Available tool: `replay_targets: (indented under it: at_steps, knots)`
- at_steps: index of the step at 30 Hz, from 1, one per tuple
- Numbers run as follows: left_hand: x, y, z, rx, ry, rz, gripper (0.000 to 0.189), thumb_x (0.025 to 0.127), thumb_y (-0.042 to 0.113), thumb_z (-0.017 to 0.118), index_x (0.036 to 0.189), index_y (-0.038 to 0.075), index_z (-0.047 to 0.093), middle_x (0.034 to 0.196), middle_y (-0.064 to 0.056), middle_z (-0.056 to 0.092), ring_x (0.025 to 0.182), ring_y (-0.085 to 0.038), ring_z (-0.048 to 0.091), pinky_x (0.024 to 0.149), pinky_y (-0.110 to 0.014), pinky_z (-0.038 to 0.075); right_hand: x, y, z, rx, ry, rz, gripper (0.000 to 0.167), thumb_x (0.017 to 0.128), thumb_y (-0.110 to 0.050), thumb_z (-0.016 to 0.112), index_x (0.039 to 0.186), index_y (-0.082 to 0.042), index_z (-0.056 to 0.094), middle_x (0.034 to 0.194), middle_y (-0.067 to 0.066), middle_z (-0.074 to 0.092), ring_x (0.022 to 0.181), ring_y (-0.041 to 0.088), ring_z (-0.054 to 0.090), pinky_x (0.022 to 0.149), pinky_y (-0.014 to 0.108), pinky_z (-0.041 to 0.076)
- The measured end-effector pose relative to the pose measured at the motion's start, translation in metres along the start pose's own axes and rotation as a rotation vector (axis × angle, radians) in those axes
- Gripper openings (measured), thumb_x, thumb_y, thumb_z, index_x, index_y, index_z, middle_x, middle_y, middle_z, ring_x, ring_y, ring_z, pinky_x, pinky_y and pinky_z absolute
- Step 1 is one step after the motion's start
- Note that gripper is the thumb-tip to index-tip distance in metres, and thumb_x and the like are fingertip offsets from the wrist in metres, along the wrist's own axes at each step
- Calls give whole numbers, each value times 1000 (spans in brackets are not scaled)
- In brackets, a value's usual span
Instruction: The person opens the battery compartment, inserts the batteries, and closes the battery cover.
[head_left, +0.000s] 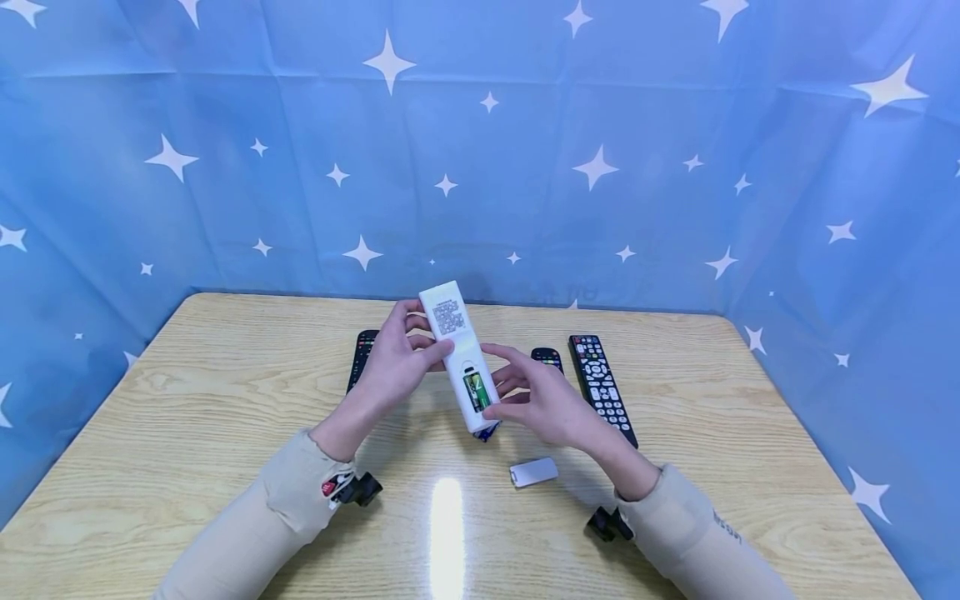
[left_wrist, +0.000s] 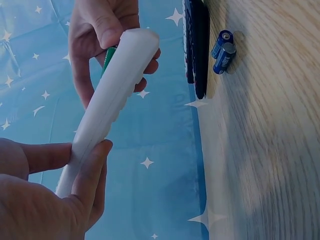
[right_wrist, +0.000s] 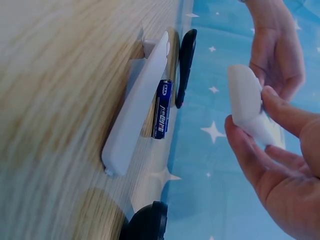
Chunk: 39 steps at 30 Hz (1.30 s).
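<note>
A white remote control (head_left: 459, 354) is held up off the table, its back facing me and its battery compartment uncovered. Green battery casing (head_left: 478, 392) shows inside the compartment, and the left wrist view shows green standing out beside the right thumb. My left hand (head_left: 393, 354) grips the remote's upper part between thumb and fingers. At the lower end, my right hand (head_left: 543, 400) holds the remote, thumb at the compartment and fingers around the far side. The loose white battery cover (head_left: 534, 472) lies on the table below. Two blue batteries (left_wrist: 225, 51) rest on the tabletop, mostly hidden in the head view.
A black remote (head_left: 602, 387) lies on the wooden table (head_left: 247, 400) to the right. Another dark remote (head_left: 547, 358) is partly behind my right hand, and a third black remote (head_left: 362, 354) is partly behind my left. A blue starred curtain (head_left: 480, 167) stands behind.
</note>
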<state>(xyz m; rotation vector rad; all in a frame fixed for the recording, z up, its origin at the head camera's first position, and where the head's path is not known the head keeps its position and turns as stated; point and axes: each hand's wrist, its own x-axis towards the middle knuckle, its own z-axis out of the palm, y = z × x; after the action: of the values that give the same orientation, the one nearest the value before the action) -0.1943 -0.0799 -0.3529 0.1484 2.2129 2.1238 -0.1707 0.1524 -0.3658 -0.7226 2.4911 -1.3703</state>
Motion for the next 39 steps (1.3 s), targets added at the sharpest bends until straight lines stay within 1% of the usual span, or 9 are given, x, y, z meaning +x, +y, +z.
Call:
replay_targets:
  at_steps: [6, 16, 20, 24, 27, 30, 34, 39]
  knots:
    - [0, 0, 0, 7, -5, -1, 56, 95, -4, 70, 140, 5, 39, 118, -17, 57, 97, -29, 68, 80, -41, 62, 0, 0, 0, -12, 6, -24, 80, 88, -12, 84, 155, -18, 41, 107, 2, 70, 97, 15, 69, 85, 31, 59]
    - [-1, 1, 1, -7, -9, 3, 58, 94, -5, 70, 141, 3, 38, 119, -18, 56, 96, -29, 67, 77, -37, 62, -1, 0, 2, -12, 30, -19, 80, 86, -10, 85, 153, -20, 43, 104, 2, 69, 90, 15, 69, 81, 32, 60]
    - [-2, 1, 2, -5, -13, 13, 57, 93, -5, 70, 140, 4, 38, 118, -18, 56, 95, -29, 67, 78, -39, 62, -1, -1, 3, -43, 65, -27, 74, 87, -10, 84, 150, -19, 46, 100, 0, 70, 86, 14, 69, 78, 33, 60]
    - [-1, 2, 4, -1, -17, 26, 57, 93, -6, 70, 139, 3, 38, 118, -18, 56, 94, -30, 67, 80, -44, 62, 0, -1, 3, -59, 95, -26, 69, 88, -10, 83, 147, -19, 48, 95, -2, 70, 82, 15, 68, 76, 35, 59]
    - [-2, 2, 5, 3, -13, 25, 57, 93, -6, 70, 139, 3, 38, 118, -18, 56, 94, -29, 67, 80, -45, 61, 0, -1, 4, -53, 97, -17, 69, 88, -9, 83, 146, -19, 48, 95, -2, 70, 82, 15, 68, 76, 35, 59]
    - [-2, 3, 5, 4, -11, 21, 57, 93, -6, 70, 139, 3, 39, 117, -18, 56, 93, -29, 67, 80, -44, 62, 0, -1, 4, -47, 100, -13, 69, 87, -9, 83, 146, -19, 48, 95, -1, 70, 81, 15, 69, 75, 33, 60]
    - [-2, 3, 6, 4, -9, 21, 56, 93, -7, 70, 139, 3, 39, 117, -19, 56, 93, -29, 66, 81, -45, 61, 0, 1, 5, -40, 110, -23, 68, 86, -9, 84, 144, -18, 50, 95, 0, 70, 80, 15, 69, 74, 33, 60]
    - [-2, 3, 7, 10, -4, 21, 56, 93, -7, 70, 139, 3, 40, 117, -18, 57, 93, -28, 66, 81, -45, 61, 0, 3, 5, -18, 103, -28, 68, 87, -9, 84, 146, -16, 50, 98, 2, 71, 85, 15, 70, 77, 36, 61]
